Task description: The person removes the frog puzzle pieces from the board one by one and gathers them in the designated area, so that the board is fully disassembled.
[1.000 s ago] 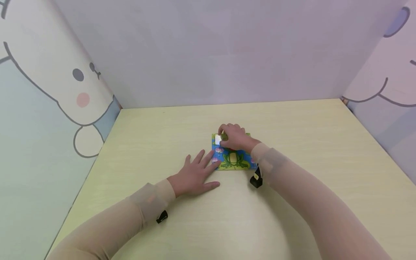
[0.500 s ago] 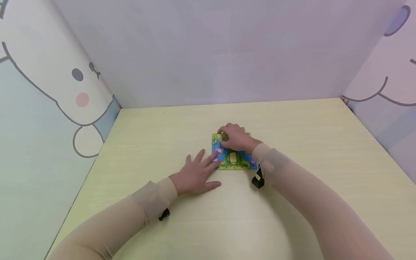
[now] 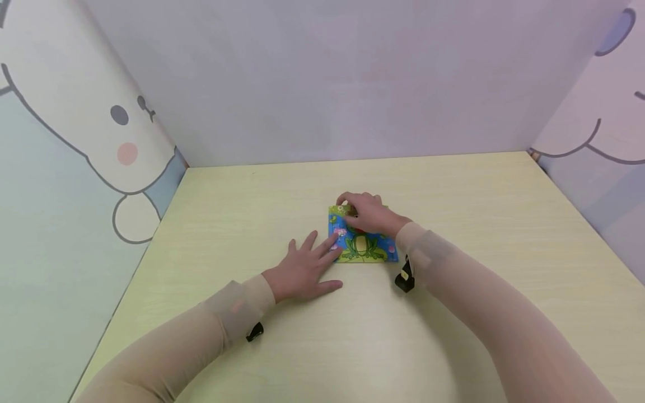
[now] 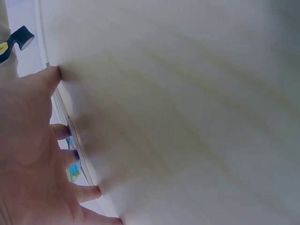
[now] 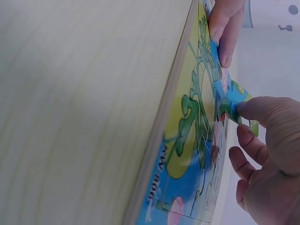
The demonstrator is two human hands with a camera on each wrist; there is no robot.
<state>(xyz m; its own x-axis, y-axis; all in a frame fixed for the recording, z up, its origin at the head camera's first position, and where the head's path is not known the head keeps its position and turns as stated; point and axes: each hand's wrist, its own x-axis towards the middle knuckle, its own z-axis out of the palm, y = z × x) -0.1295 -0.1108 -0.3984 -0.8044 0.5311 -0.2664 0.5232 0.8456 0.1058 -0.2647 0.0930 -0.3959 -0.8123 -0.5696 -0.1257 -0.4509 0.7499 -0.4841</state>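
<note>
A jigsaw puzzle with a green frog on blue and yellow lies on the table in the head view. My left hand rests with straight, spread fingers, its fingertips on the puzzle's left side. Over the puzzle's upper part is my right hand. The right wrist view shows that hand pinching a blue-and-green puzzle piece between thumb and fingers, tilted up from the board. Left-hand fingers press the board near it. The right hand hides much of the puzzle's top in the head view.
The pale wooden table reaches back to a plain wall. Side walls with cartoon drawings stand at left and right. A black wrist device hangs beneath the right sleeve.
A bright white patch at the puzzle's upper-left corner is gone, with printed green and blue visible there now. My right hand and wrist have shifted slightly right; the left hand has barely moved.
</note>
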